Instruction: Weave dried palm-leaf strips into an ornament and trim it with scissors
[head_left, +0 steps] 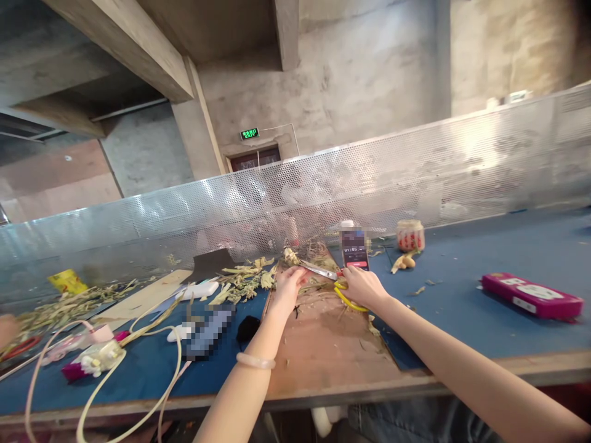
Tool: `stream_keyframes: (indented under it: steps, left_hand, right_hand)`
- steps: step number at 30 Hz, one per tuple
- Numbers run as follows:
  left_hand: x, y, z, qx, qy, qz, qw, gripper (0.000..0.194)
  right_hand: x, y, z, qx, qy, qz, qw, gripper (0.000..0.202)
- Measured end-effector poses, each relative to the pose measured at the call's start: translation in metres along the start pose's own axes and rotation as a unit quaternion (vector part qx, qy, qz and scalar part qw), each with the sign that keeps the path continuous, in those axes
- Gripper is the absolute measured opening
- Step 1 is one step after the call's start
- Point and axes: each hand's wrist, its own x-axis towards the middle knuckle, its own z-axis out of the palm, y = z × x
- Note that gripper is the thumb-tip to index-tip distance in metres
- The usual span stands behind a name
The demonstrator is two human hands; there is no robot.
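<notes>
My right hand (362, 286) grips a pair of scissors (321, 271) with silver blades and yellow handles. The blades point left toward my left hand (290, 286). Its fingers are closed on a dried plant piece (290, 255), whose pale, frayed end shows just above the scissor tips; the part inside the fingers is hidden. Both hands are above a brown board (323, 363) strewn with dry plant bits. Behind the scissors, a phone (354, 249) stands upright with a timer on its screen. A heap of thin dry stems (311, 249) lies at the board's far end.
Dried plant pieces (252, 280) lie left of the board. Looping white cables (178, 357), a phone-like object (210, 332) and a yellow packet (67, 283) are further left. To the right are a jar (410, 235) and a magenta box (530, 296). A perforated metal screen (369, 160) closes the back. Another person's blurred hand (5, 332) shows at far left.
</notes>
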Motion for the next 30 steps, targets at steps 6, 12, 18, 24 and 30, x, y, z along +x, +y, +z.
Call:
stream_keyframes:
  steps: [6, 12, 18, 24, 30]
  left_hand:
    - [-0.0001, 0.0006, 0.0008, 0.010, -0.005, 0.001, 1.000, 0.016]
    - [-0.0021, 0.0022, 0.0028, 0.019, -0.011, 0.000, 1.000, 0.017]
    - [-0.0016, 0.0010, 0.0015, 0.018, -0.013, 0.000, 1.000, 0.016]
    - [-0.0033, -0.0010, 0.0015, 0.048, -0.050, 0.007, 0.998, 0.015]
    - [-0.0019, -0.0019, 0.0015, 0.037, -0.045, 0.007, 0.998, 0.014]
  right_hand:
    - [-0.0015, -0.0019, -0.0002, 0.003, 0.010, 0.003, 1.000, 0.032]
    - [-0.0005, -0.0023, 0.0000, 0.003, -0.002, 0.009, 1.000, 0.034]
    - [0.0008, 0.0002, 0.0029, 0.010, 0.005, 0.001, 1.000, 0.031]
    - [-0.0013, -0.0018, 0.0037, 0.013, 0.010, 0.004, 1.000, 0.036]
    - [0.0012, -0.0011, 0.0037, 0.014, -0.005, 0.003, 1.000, 0.034]
